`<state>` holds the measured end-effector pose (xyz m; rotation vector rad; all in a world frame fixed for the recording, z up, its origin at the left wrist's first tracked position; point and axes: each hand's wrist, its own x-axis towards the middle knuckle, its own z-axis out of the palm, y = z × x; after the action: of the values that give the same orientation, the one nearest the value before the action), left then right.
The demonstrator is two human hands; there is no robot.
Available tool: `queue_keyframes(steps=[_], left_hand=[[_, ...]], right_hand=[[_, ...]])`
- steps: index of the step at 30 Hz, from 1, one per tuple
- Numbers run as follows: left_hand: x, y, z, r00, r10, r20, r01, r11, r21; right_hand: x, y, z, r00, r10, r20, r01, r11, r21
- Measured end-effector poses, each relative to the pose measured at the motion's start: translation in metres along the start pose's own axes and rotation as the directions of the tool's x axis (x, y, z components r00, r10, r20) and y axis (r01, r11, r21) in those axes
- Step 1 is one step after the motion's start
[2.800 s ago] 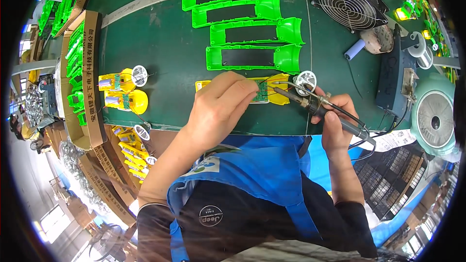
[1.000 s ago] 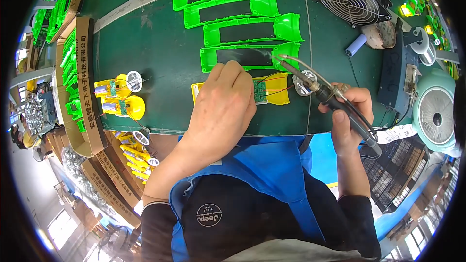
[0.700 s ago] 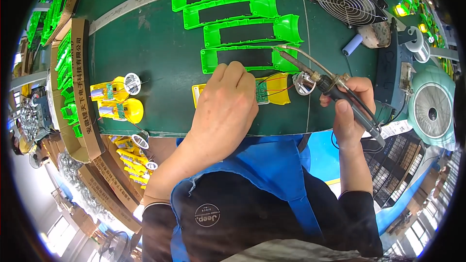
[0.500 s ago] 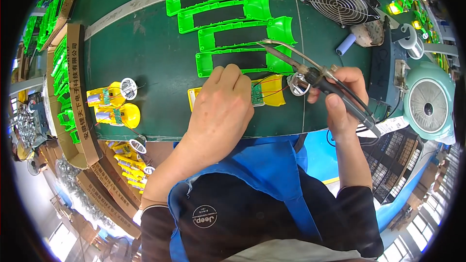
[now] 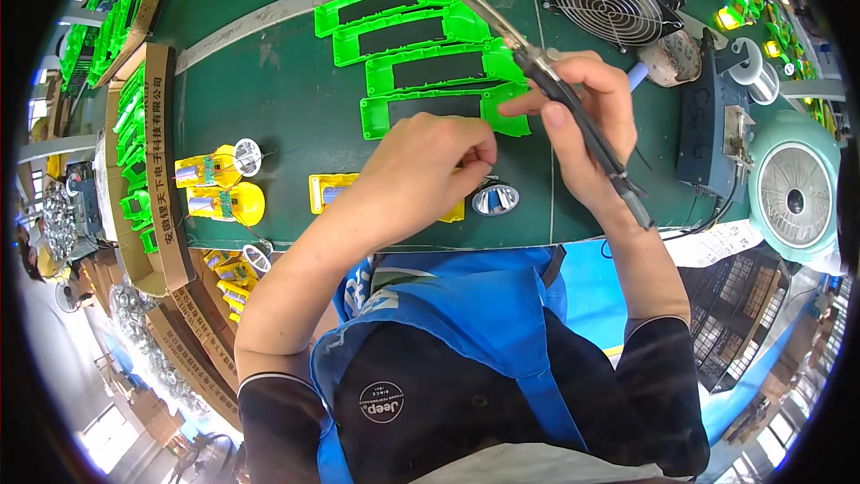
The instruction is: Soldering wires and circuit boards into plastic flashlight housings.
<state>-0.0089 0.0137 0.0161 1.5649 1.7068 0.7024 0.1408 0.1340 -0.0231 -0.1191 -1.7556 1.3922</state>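
My right hand (image 5: 587, 121) grips a soldering iron (image 5: 573, 99) with a thin metal tube along it. The iron's tip points up and left above the green housings. My left hand (image 5: 430, 157) is closed, its thumb and fingers curled together; what they hold, if anything, is hidden. Under that hand and wrist lies a yellow lamp housing (image 5: 317, 197), mostly covered. A round silver reflector (image 5: 495, 200) sits at its right end, just below my left fingers. Directly beyond my left hand is the nearest green housing half (image 5: 378, 118), with a dark panel inside.
Further green housings (image 5: 385, 76) lie in a row behind. At left are two yellow lamp assemblies (image 5: 210, 204) and a cardboard box (image 5: 159, 215) of green parts. To the right stand a black fan (image 5: 614, 0), a soldering station (image 5: 703, 139), a solder spool (image 5: 761, 76) and a pale green fan (image 5: 793, 188).
My right hand has moved up and left, raising the iron away from the yellow housing. My left hand has shifted right. The housing has slid left, and the reflector now lies lower and farther left.
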Motion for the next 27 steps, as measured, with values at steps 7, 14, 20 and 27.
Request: queue_keyframes(steps=[7,14,20,27], left_hand=[[-0.007,-0.007,-0.002,0.98,0.13,-0.15,-0.126,0.991,0.035],[-0.035,-0.036,-0.039,0.938,-0.297,-0.179,0.243,0.931,-0.274],[-0.027,-0.052,-0.046,0.955,0.229,-0.19,-0.184,0.956,0.226],[-0.017,-0.059,-0.042,0.941,0.335,0.04,-0.319,0.847,0.425]], right_hand=[[0.012,0.024,0.007,0.966,-0.054,0.253,0.127,0.951,-0.283],[-0.024,-0.009,-0.017,0.946,0.054,0.321,0.078,0.92,-0.384],[-0.03,-0.024,-0.006,0.958,0.281,-0.047,-0.282,0.96,0.001],[-0.016,-0.02,-0.009,0.673,0.739,0.012,-0.73,0.663,0.164]])
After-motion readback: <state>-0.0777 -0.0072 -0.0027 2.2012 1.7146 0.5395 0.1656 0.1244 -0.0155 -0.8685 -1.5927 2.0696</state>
